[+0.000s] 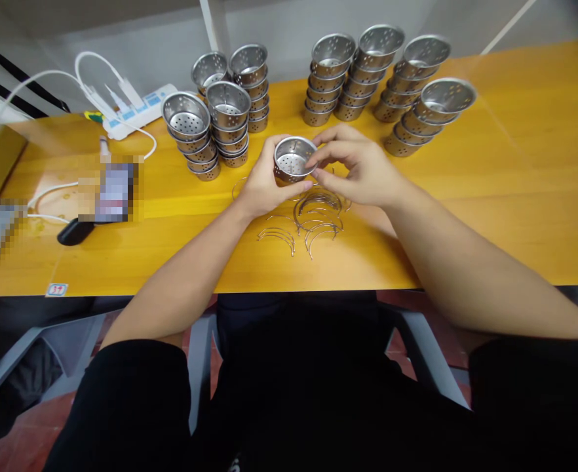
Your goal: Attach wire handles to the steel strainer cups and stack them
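A small perforated metal cup point(293, 159) is held above the table with its opening upward. My left hand point(262, 187) wraps round its left side, thumb along the near side. At the right rim, my right hand point(360, 164) has its thumb and fingers closed in on the cup, one fingertip over the inside. Whether those fingers also pinch a wire is hidden. Just below the hands lie several thin curved wire handles point(321, 219), loose on the yellow table point(367, 269). Part of the wire pile is covered by my hands.
Stacks of the same cups stand at the back left point(227, 108) and back right point(331, 56). A white power strip point(141, 111) with plugs and cables lies farther left, near a blurred phone point(116, 192) and a black oval object point(75, 231). A wall is behind.
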Demonstrator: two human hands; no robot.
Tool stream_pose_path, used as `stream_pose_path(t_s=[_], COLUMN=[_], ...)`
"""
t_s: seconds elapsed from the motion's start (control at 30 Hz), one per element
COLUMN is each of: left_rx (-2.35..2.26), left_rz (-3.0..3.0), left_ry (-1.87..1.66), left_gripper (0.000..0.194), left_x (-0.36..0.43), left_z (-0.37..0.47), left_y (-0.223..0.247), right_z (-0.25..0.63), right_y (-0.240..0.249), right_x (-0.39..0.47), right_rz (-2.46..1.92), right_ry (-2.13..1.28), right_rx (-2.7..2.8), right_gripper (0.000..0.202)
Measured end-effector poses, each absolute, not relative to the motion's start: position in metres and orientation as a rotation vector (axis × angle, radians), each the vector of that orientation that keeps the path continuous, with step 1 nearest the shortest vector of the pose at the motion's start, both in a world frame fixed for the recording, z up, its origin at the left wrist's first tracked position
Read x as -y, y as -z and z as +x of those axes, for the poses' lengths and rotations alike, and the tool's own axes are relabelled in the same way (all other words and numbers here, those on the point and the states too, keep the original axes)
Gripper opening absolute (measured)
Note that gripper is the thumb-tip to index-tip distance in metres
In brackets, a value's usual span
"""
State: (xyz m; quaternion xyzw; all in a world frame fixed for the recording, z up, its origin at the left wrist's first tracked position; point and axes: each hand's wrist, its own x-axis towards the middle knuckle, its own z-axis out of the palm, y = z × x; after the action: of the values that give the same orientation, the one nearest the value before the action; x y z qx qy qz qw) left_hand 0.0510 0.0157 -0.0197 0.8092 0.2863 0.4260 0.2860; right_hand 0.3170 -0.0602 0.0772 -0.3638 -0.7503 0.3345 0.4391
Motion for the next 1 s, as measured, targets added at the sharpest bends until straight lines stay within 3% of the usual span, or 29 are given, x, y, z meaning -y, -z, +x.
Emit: stream_pose_path(t_s=[0.23, 0.5, 0.63, 0.8, 0.87, 1.0], left_rx=[-0.868, -0.856, -0.852, -0.858, -0.862, -0.847], left_rz=[2.057, 2.028, 2.055, 2.073, 2.069, 2.085], left_ry=[-1.12, -1.129, -1.12, -1.129, -1.135, -1.108], left_gripper=[0.097, 0.087, 0.087, 0.088, 0.086, 0.085], left_x=[-0.021, -0.023, -0.026, -0.032, -0.032, -0.026], left_z=[0.046, 0.047, 0.045, 0.044, 0.044, 0.044], left_y=[0.031, 0.033, 0.037, 0.045, 0.045, 0.038], right_z=[0.349, 0.364, 0.356, 0.358, 0.373, 0.418], right_y=[-0.048, -0.02, -0.027, -0.051, -0.061, -0.075], right_x=[0.026, 0.004, 0.009, 0.018, 0.019, 0.016], right_rz=[-0.951, -0.941, -1.27, -1.441, -1.358, -1.207], right_ry=[-0.659, -0.825, -0.583, -0.391, -0.114, 0.467], right_rx=[1.763, 1.77, 1.851, 1.875, 1.832, 1.628], right_gripper=[0.042, 0.042, 0.026, 0.038, 0.038, 0.055])
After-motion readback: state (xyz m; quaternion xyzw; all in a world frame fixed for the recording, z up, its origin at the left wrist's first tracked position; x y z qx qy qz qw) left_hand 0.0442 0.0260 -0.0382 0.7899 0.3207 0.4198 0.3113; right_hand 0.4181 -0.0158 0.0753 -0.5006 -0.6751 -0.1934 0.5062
